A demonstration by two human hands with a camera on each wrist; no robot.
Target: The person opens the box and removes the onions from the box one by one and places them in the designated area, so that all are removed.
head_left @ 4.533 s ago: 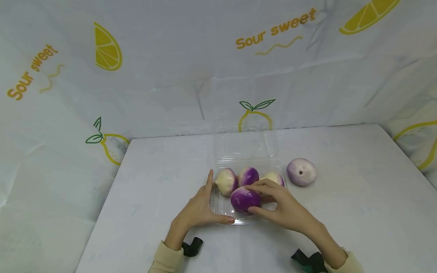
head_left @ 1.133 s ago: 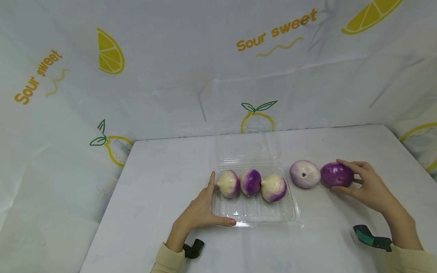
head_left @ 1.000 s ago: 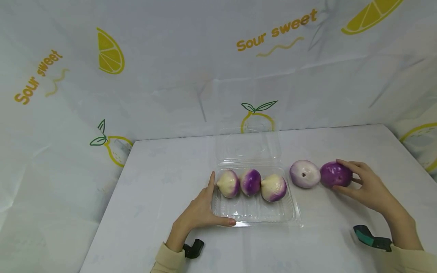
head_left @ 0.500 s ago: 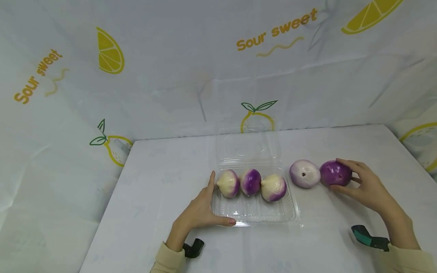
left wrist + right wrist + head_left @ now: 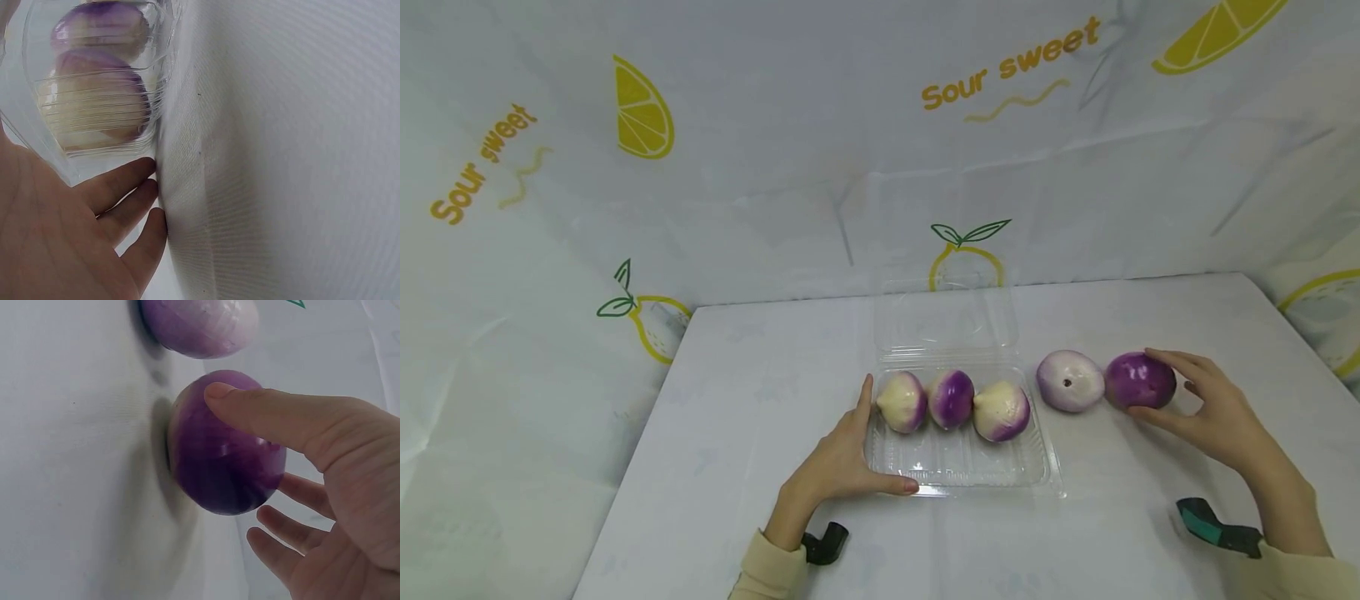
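A clear plastic clamshell container (image 5: 962, 475) lies with its lid raised at the back. Inside sit three purple-and-white turnips in a row: a left one (image 5: 901, 402), a middle one (image 5: 951, 400) and a right one (image 5: 1002, 412). My left hand (image 5: 835, 462) frames the container's left front corner, thumb along the front rim and fingers straight at the side. On the table to the right, a pale turnip (image 5: 1070, 382) stands beside a deep purple turnip (image 5: 1139, 381). My right hand (image 5: 1213, 408) holds that purple turnip between thumb and fingers, its thumb lying across the skin in the right wrist view.
A white cloth covers the table (image 5: 760, 375). Behind it rises a white backdrop (image 5: 775, 167) printed with lemons and lettering. Each wrist wears a dark strap mount, the left mount (image 5: 826, 543) and the right mount (image 5: 1217, 527).
Several seconds ago my right hand held the purple turnip over the container; it has since come right, beside the pale turnip. Lately it shifts only slightly. My left hand stays put.
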